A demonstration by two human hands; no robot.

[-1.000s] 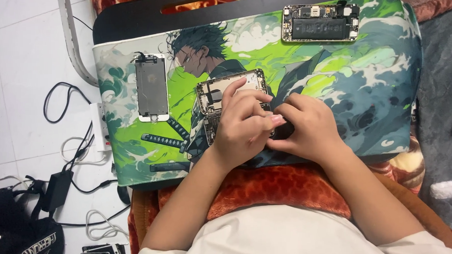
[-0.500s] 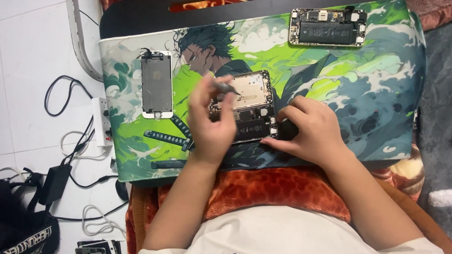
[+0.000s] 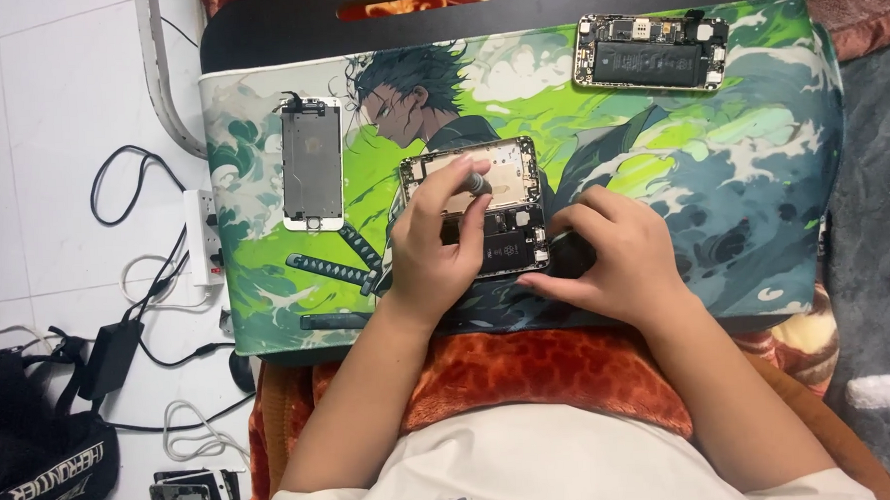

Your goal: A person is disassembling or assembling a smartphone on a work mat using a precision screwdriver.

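Two hands on the opened phone (image 3: pixel 483 204): your left hand (image 3: pixel 445 250) pinches a screwdriver (image 3: pixel 476 183) over it, your right hand (image 3: pixel 613 254) presses fingers flat beside it.

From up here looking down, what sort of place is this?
Probably a home phone-repair spot rather than a shop. An opened phone body lies on an illustrated green mat across the person's lap, with a detached screen and another opened phone nearby. A power strip sits on the tiled floor.
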